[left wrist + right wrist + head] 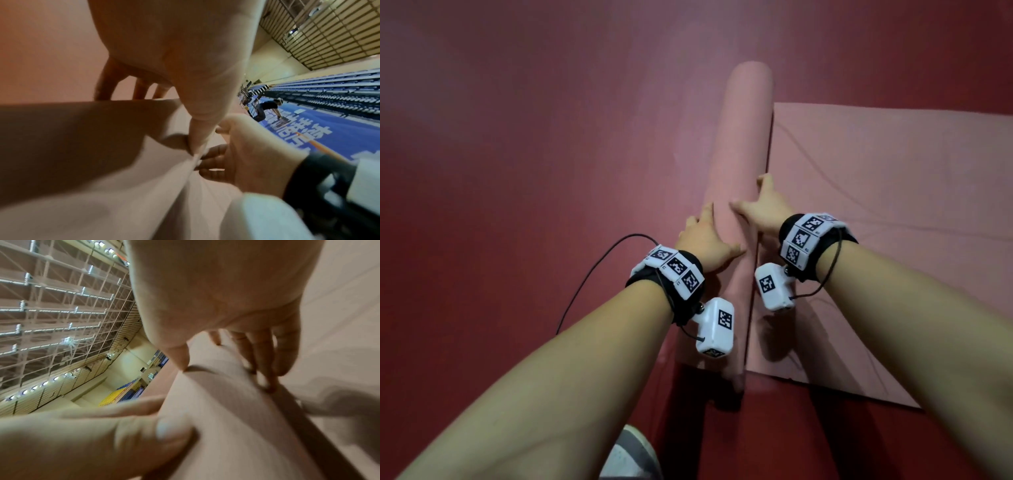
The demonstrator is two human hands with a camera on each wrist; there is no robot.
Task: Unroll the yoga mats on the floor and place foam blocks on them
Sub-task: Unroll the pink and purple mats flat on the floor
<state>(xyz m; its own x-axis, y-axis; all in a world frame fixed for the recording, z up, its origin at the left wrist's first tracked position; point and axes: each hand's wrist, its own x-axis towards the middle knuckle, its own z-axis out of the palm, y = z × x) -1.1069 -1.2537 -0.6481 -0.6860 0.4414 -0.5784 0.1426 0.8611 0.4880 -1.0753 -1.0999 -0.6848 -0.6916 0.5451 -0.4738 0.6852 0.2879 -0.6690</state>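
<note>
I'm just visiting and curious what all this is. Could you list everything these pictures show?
Yoga mat: one, pink, half rolled; unrolled part lies flat on the right.
Floor: dark red, under the mat.
Shoe: one, grey and white, bottom edge of head view.
Bleachers: blue rows, far side of hall.
Other person: one, dark clothes, bending over blue floor.
Wrist cameras: two, white, with black-and-white markers.
Left hand: fingers spread on the roll.
Right hand: fingers spread on the roll.

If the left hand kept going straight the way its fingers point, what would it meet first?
The left hand already rests on the rolled part of the pink mat; past its far-left side lies only bare red floor, though depth is unclear.
</note>
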